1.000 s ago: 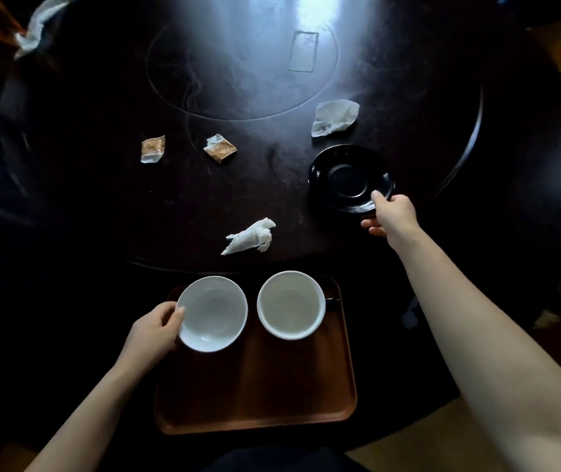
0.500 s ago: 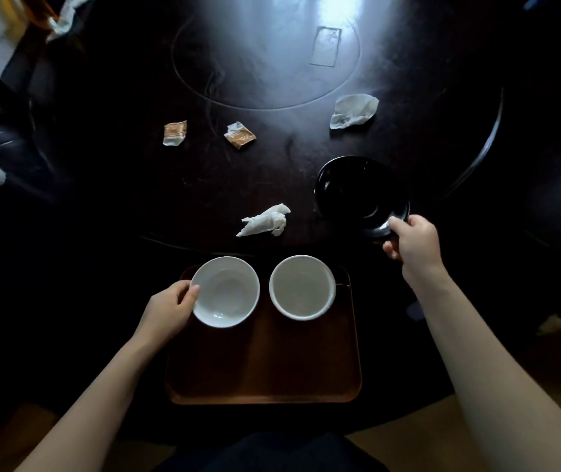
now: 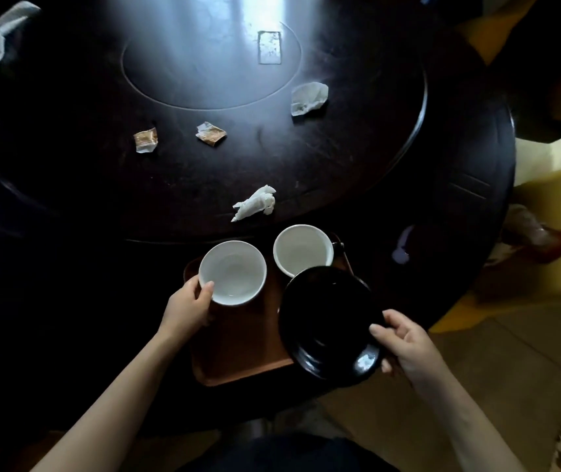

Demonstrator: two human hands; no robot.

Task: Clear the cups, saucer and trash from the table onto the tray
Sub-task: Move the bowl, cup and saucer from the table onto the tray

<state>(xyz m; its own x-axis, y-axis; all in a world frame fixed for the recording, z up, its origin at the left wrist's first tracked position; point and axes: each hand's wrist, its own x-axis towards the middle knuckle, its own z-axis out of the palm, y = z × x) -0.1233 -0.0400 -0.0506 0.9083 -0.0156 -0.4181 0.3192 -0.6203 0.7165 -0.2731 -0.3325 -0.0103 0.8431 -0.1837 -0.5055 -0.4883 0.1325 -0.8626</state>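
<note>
The right hand (image 3: 408, 345) pinches the black saucer (image 3: 330, 325) by its rim over the tray (image 3: 238, 352), hiding its right side and part of one cup (image 3: 303, 248). The left hand (image 3: 187, 306) grips the other cup (image 3: 233, 272); trash (image 3: 255, 202) lies on the dark surface (image 3: 340, 165).

Black saucer (image 3: 330, 321) lifted off table, right hand (image 3: 405, 342) now holding it over tray (image 3: 238, 352)

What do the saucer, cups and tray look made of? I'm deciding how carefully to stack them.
Saucer: black, probably glazed ceramic; a bright glint shows at its rim. Two cups: white, smooth, likely glazed ceramic or porcelain. Tray: matte brown, wood or wood-look plastic; I cannot tell which.
</note>
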